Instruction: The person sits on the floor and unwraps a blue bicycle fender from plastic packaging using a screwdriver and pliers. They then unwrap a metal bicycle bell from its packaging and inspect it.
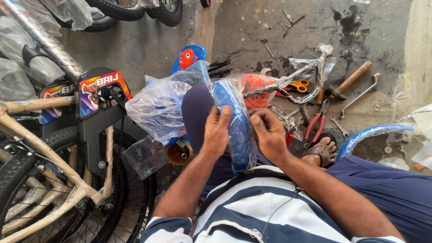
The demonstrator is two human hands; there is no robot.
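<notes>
Gripping one blue mudguard in clear plastic wrap over the lap, the left hand lies flat against its side, fingers closed along it, while the right hand pinches the wrap with curled fingers. Left of the mudguard sit one crumpled blue-tinted bag and one bicycle bearing two bright rectangular labels. Right of it lie one red-handled pliers, one orange scissors and one hammer.

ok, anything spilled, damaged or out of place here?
A dark stain marks the concrete floor at the top, like an old spill. Hand tools lie scattered there too: red-handled pliers, orange scissors, a hammer. The blue mudguard between the left hand and right hand is plastic-wrapped, with no visible damage.
</notes>
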